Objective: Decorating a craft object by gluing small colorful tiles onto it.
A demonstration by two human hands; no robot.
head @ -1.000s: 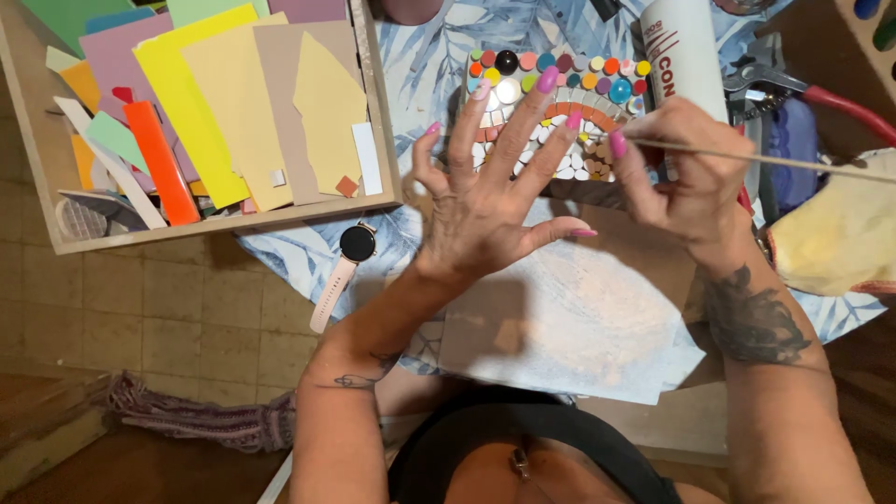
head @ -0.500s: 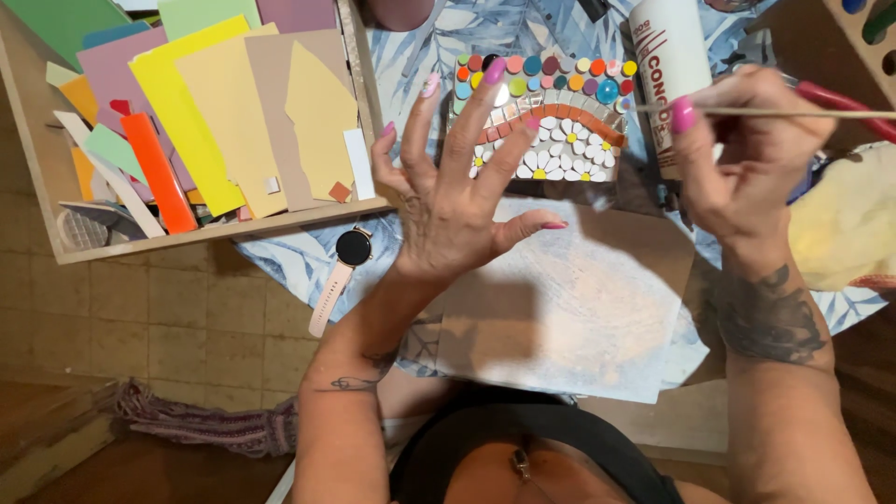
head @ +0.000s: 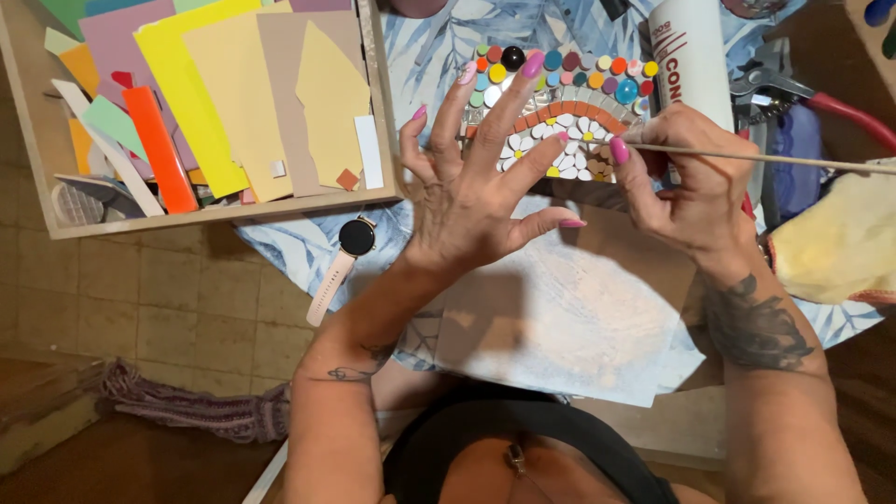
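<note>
Mosaic piece (head: 560,121): arched, lying flat at the far middle of the desk (head: 308,252). Round coloured tiles along its outer edge, an orange band below, white petal-shaped bits inside.

Left hand (head: 476,196) hovers over the mosaic's left half, fingers (head: 509,98) spread wide and released, grasping nothing. Cannot tell whether the fingertips touch the tiles.

Right hand (head: 686,177) is clenched on a thin wooden stick (head: 775,159), pinched near its tip; the tip sits at the mosaic's right lower edge.

Judgement: the step looks like nudging or seating small pieces. It would go best with the stick held low and close to its tip, light pressure, and the left hand steadying the board without brushing neighbouring tiles.

Around it: white paper sheet (head: 560,317) under the wrists, white tube (head: 691,56) just behind the right hand, red-handled nippers (head: 803,89) to the right, yellowish cloth (head: 840,243) at the right edge. Wooden tray (head: 28,121) of coloured sheet scraps on the left; a wristwatch (head: 350,247) below it.

Desk wears a blue leaf-print cover. Tiled floor (head: 140,308) beneath, with a purple fringed rug (head: 187,406).
</note>
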